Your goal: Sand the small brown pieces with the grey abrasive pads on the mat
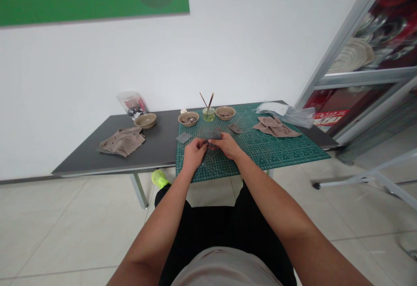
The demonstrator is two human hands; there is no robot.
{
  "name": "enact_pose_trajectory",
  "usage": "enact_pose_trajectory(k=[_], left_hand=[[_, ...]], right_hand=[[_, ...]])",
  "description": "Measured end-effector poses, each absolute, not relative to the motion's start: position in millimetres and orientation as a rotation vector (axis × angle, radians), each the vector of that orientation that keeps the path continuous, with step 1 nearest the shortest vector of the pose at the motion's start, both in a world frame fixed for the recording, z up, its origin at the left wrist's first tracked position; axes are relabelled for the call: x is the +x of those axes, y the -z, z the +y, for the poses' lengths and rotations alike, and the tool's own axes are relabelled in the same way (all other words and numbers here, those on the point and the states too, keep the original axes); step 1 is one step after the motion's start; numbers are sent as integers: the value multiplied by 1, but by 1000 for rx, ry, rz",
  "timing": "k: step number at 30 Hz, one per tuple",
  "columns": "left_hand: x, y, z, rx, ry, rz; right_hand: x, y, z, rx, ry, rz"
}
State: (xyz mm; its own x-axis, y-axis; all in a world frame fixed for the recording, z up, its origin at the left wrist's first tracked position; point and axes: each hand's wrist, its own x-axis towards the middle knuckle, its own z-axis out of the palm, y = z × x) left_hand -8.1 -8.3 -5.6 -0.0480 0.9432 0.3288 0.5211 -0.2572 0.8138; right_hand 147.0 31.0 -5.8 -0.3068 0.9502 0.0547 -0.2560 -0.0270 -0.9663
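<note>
Over the green cutting mat point(276, 151), my right hand point(228, 145) grips a dark grey square sheet point(213, 135), perhaps sandpaper, with the thumb on top. My left hand point(194, 150) meets it from the other side, fingers pinched together at the sheet's near left corner. Whether a small piece sits between the left fingertips is too small to tell. A second grey square point(184, 137) lies on the mat just beyond the left hand. Past the right hand rests a brownish-grey piece point(235, 128).
Two bowls, the left bowl point(188, 119) and the right bowl point(225, 113), hold small brownish pieces beside a glass cup point(209, 114) with two brushes. Brown cloths point(124, 142) point(275, 126), another bowl point(145, 121), a clear jar point(132, 103) and a plastic bag point(298, 116) lie around.
</note>
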Motion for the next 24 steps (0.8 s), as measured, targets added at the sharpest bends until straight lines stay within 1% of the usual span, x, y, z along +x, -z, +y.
enact_pose_trajectory(k=[5,10,17,24], left_hand=[[-7,7,-8,1909,-1190,1572],[-9,9,-6,1832,-1222,1614],[-7,7,-7,1957,-1155,1555],[-8,6,-7,1821,-1207,1601]], right_hand=[[145,7,32,-859,-1425,-1273],[146,5,31,-818,-1505,-1256],[146,7,32,-847,-1423,-1303],[147,6,31,-824,-1478,-1306]])
